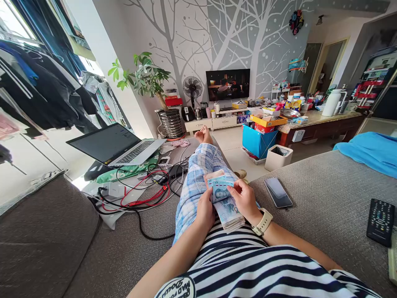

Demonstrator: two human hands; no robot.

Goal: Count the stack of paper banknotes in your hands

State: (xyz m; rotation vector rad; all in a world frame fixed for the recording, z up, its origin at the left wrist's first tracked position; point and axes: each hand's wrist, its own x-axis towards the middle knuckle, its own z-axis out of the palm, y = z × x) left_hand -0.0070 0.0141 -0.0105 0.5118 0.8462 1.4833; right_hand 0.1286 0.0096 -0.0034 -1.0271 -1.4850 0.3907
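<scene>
A stack of banknotes (pixel 229 213), mostly blue with a pinkish edge at the far end, lies over my lap between both hands. My left hand (pixel 205 209) is closed round the left side of the stack, thumb on top. With thumb and fingers, my right hand (pixel 245 198) pinches the right edge of a blue banknote (pixel 221 191) that is bent up and shows a portrait. A pale watch (pixel 263 222) circles my right wrist. Beneath the notes are plaid trousers (pixel 194 178) on my outstretched legs.
Left of my legs, an open laptop (pixel 124 151) stands beside tangled cables (pixel 149 198). A phone (pixel 278 192) and a remote control (pixel 381 222) lie on the grey sofa (pixel 325 198) to the right. Beyond are a white bin (pixel 278 158), a blue box (pixel 259 141) and a cluttered table (pixel 328 121).
</scene>
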